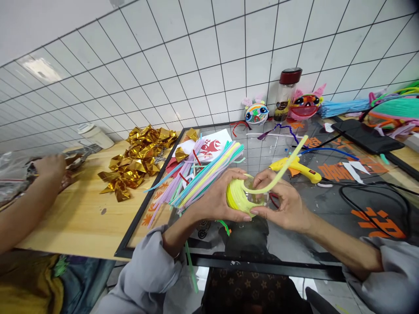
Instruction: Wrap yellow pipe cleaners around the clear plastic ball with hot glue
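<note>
Between my hands is a clear round plastic piece [261, 199], its left part wrapped in close rows of yellow pipe cleaner [236, 195]. My left hand [216, 196] grips the wrapped side, thumb below and fingers behind. At the other edge, my right hand [284, 200] pinches with thumb and fingers where the strand meets the piece. The loose pale yellow pipe cleaner [288, 166] curves over the right fingers and sticks up to the right. Left of the piece lies a bundle of pastel pipe cleaners [209, 176]. Behind the right hand rests a yellow glue gun [296, 168].
A cable [347, 196] loops at right near a black phone [368, 136]. Along the tiled wall stand a glass bottle [284, 98] and two decorated animal faces [256, 113]. Gold folded-paper pieces [134, 159] lie left; another person's hand [50, 168] works beyond them.
</note>
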{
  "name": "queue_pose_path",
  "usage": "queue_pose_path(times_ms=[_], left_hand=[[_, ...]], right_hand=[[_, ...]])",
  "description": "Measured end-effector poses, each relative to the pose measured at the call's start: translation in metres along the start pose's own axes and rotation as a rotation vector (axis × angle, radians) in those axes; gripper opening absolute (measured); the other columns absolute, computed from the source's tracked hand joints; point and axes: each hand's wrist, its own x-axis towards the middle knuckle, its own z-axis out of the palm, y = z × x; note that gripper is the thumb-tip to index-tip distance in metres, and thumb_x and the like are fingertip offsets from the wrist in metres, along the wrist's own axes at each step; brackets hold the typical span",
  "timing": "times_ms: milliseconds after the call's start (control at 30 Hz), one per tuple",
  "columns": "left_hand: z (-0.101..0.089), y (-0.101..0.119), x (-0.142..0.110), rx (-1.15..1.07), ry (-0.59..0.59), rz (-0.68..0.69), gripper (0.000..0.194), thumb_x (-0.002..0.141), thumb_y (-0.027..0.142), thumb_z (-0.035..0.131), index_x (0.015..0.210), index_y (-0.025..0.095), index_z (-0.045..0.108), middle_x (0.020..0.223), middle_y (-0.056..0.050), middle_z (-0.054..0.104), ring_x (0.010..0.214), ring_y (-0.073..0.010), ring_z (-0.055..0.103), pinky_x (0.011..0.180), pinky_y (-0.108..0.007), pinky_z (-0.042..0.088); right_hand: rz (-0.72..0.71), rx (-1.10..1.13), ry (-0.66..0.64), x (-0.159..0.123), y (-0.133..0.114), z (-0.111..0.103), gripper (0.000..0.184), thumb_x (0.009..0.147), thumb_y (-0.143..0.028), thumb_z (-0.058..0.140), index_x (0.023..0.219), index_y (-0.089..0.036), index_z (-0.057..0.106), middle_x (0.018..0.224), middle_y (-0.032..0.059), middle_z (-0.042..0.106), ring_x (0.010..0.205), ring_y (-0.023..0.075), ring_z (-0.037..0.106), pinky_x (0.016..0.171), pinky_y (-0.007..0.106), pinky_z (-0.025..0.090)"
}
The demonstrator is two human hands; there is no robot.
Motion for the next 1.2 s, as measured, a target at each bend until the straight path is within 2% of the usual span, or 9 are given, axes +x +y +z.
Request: queue_pose_path(times_ms=[233, 400, 500, 567, 700, 900, 1033, 1200], left_hand=[[0.0037, 0.0051, 0.0006, 0.009, 0.018, 0.036, 0.082, 0.064, 0.043, 0.092, 0.13, 0.025, 0.048, 0.137, -0.014, 0.054, 0.133, -0.0341, 0.052, 0.115, -0.054, 0.041], [0.0056, 0.0072, 0.001, 0.011, 0.024, 0.034, 0.08, 0.064, 0.041, 0.092, 0.129, 0.023, 0.048, 0.136, -0.015, 0.054, 0.133, -0.0337, 0.053, 0.114, -0.053, 0.042], [0.0058, 0.0081, 0.0014, 0.019, 0.024, 0.03, 0.08, 0.063, 0.042, 0.092, 0.128, 0.023, 0.049, 0.136, -0.015, 0.054, 0.132, -0.0343, 0.053, 0.114, -0.053, 0.042], [0.0057, 0.0089, 0.0015, 0.014, 0.02, 0.026, 0.078, 0.063, 0.042, 0.092, 0.127, 0.024, 0.05, 0.136, -0.015, 0.055, 0.133, -0.0348, 0.053, 0.114, -0.054, 0.041], [0.006, 0.0092, 0.0006, -0.005, 0.012, 0.02, 0.078, 0.064, 0.039, 0.092, 0.128, 0.025, 0.05, 0.139, -0.014, 0.054, 0.135, -0.0347, 0.051, 0.115, -0.054, 0.039], [0.0075, 0.0069, -0.0005, 0.034, 0.019, 0.062, 0.081, 0.063, 0.04, 0.093, 0.129, 0.026, 0.047, 0.142, -0.016, 0.051, 0.14, -0.0355, 0.048, 0.116, -0.055, 0.039], [0.0081, 0.0083, -0.0003, 0.011, 0.01, 0.057, 0.08, 0.064, 0.038, 0.093, 0.129, 0.026, 0.048, 0.146, -0.017, 0.051, 0.143, -0.0362, 0.047, 0.116, -0.056, 0.04], [0.0094, 0.0072, -0.0019, -0.011, 0.014, 0.039, 0.08, 0.063, 0.039, 0.093, 0.128, 0.025, 0.049, 0.147, -0.019, 0.052, 0.143, -0.0371, 0.048, 0.116, -0.057, 0.041]], right_hand=[[0.06, -0.017, 0.061, -0.0005, -0.0022, 0.003, 0.019, 0.087, -0.024, 0.073, 0.105, -0.025, 0.069, 0.09, 0.0039, 0.07, 0.084, 0.0198, 0.065, 0.076, 0.036, 0.053], [0.059, -0.016, 0.086, -0.0039, -0.0016, 0.0061, 0.021, 0.087, -0.021, 0.072, 0.106, -0.028, 0.073, 0.096, 0.0036, 0.066, 0.089, 0.0187, 0.066, 0.076, 0.034, 0.055], [0.086, -0.047, 0.119, -0.0048, -0.0013, 0.0055, 0.025, 0.087, -0.02, 0.07, 0.111, -0.027, 0.07, 0.104, 0.0055, 0.067, 0.099, 0.0206, 0.066, 0.086, 0.037, 0.055], [0.154, -0.064, 0.143, -0.0052, -0.0005, 0.004, 0.027, 0.089, -0.022, 0.067, 0.115, -0.025, 0.065, 0.108, 0.0069, 0.069, 0.104, 0.0226, 0.065, 0.091, 0.04, 0.054], [0.303, -0.042, 0.138, -0.007, 0.0022, 0.0024, 0.021, 0.091, -0.029, 0.063, 0.111, -0.023, 0.061, 0.107, 0.0067, 0.071, 0.101, 0.0222, 0.066, 0.089, 0.039, 0.055], [0.345, 0.032, 0.145, -0.008, 0.0028, 0.0057, 0.025, 0.09, -0.026, 0.062, 0.115, -0.024, 0.058, 0.108, 0.0067, 0.072, 0.105, 0.0213, 0.067, 0.091, 0.038, 0.055], [0.46, 0.054, 0.18, -0.0079, 0.0037, 0.0068, 0.029, 0.086, -0.025, 0.062, 0.115, -0.024, 0.056, 0.107, 0.0075, 0.073, 0.106, 0.0233, 0.068, 0.08, 0.038, 0.057], [0.557, 0.166, 0.194, -0.0071, 0.0043, 0.0064, 0.035, 0.082, -0.027, 0.064, 0.115, -0.023, 0.054, 0.104, 0.0084, 0.074, 0.098, 0.023, 0.07, 0.062, 0.03, 0.053]])
